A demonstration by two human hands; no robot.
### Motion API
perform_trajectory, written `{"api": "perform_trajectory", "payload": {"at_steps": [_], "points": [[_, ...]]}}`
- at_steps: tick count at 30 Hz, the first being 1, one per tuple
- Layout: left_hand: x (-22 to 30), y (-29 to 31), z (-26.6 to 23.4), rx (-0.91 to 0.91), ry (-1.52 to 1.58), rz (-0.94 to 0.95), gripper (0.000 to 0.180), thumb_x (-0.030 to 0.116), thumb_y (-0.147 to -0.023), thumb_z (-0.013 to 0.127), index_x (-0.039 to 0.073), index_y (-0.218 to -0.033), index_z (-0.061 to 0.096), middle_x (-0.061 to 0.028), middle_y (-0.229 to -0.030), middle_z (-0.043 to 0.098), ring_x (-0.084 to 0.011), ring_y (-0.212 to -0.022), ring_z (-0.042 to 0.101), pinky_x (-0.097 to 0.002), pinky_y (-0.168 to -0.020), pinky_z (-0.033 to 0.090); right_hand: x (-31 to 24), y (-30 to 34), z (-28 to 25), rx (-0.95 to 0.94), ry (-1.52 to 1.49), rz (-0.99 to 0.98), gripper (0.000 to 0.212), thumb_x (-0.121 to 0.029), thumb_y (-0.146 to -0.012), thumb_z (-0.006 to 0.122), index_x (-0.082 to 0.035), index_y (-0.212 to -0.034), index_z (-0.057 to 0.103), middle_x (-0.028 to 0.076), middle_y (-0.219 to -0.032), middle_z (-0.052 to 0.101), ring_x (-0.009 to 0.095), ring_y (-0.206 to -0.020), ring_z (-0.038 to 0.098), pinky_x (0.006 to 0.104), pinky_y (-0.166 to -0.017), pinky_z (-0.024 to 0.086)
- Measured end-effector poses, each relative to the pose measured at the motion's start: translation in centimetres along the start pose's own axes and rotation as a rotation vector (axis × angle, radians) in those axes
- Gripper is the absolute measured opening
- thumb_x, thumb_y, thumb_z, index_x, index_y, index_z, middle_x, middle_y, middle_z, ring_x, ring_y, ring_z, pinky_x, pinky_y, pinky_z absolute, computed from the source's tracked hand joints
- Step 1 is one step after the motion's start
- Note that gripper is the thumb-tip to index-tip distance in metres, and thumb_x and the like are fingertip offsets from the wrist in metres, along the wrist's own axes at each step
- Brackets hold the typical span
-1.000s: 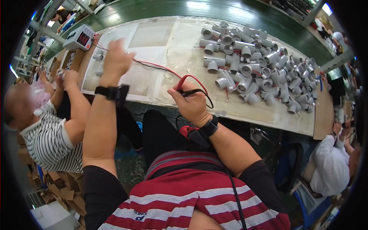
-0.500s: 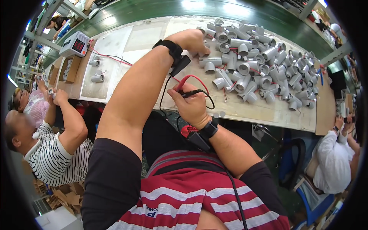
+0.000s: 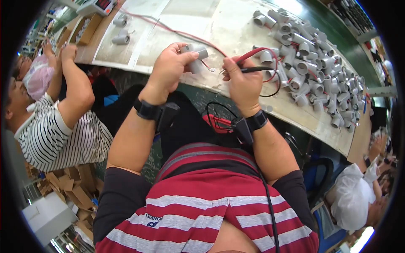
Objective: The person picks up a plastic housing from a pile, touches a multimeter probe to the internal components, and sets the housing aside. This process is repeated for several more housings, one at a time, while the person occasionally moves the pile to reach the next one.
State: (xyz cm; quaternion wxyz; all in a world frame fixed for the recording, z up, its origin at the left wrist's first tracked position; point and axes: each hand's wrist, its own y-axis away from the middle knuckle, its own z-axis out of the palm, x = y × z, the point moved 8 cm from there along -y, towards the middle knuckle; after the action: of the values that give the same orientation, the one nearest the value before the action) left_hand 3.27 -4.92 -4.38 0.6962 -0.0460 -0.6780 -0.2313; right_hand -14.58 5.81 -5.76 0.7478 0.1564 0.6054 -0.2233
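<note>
My left hand [image 3: 167, 67] is closed round a grey plastic housing [image 3: 197, 52] shaped like a T-joint, held over the table's near edge. A short lead with a small white plug [image 3: 212, 70] hangs from it. Close by on the right, my right hand [image 3: 244, 82] pinches a pair of test probes [image 3: 252, 68], one black and one red, their thin tips pointing at the plug with a small gap. Red and black cables [image 3: 181, 33] run from the probes to a power supply [image 3: 96, 6] at the far left.
A large heap of similar grey housings [image 3: 303, 63] covers the right of the table [image 3: 168, 17]. Two lone housings [image 3: 121, 39] lie at the left near a cardboard box [image 3: 87, 30]. A striped-shirted person [image 3: 63, 114] works at left; another in white [image 3: 353, 194] sits at right.
My left hand has come back from the heap's edge with a grey housing. My right hand has moved right and turned the probe tips toward its plug. The view has shifted.
</note>
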Motion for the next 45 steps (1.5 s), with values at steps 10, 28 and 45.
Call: {"api": "perform_trajectory", "payload": {"at_steps": [10, 28, 45], "points": [[0.1, 5.3, 0.1, 0.139, -0.138, 0.274, 0.040, 0.010, -0.087, 0.083, -0.003, -0.115, 0.059, -0.0102, -0.092, 0.072, -0.0143, -0.080, 0.070, -0.0284, -0.069, 0.059, 0.1, 1.5, 2.4, -0.072, 0.265, -0.085, 0.016, -0.015, -0.095, 0.078, -0.001, -0.097, 0.071, 0.002, -0.076, 0.070, 0.009, -0.062, 0.063, 0.0231, -0.056, 0.051], [-0.5, 6.5, -0.1, 0.217, -0.086, 0.348, 0.039, 0.011, -0.086, 0.086, -0.002, -0.110, 0.058, -0.0097, -0.089, 0.072, -0.0118, -0.077, 0.069, -0.0273, -0.068, 0.058, 0.1, 0.4, 2.9, -0.121, 0.407, -0.042, 0.021, -0.020, -0.096, 0.077, 0.000, -0.096, 0.071, 0.000, -0.072, 0.067, 0.007, -0.057, 0.060, 0.0222, -0.049, 0.046], [-2.3, 6.2, -0.3, 0.206, 0.152, 0.285, 0.039, 0.006, -0.089, 0.082, -0.003, -0.115, 0.054, -0.0107, -0.099, 0.071, -0.0130, -0.084, 0.068, -0.0267, -0.072, 0.058, -1.2, 1.9, 3.4, -0.061, 0.599, -0.294, 0.019, -0.018, -0.095, 0.076, 0.000, -0.091, 0.071, 0.003, -0.068, 0.068, 0.010, -0.057, 0.060, 0.0273, -0.053, 0.047]]}}
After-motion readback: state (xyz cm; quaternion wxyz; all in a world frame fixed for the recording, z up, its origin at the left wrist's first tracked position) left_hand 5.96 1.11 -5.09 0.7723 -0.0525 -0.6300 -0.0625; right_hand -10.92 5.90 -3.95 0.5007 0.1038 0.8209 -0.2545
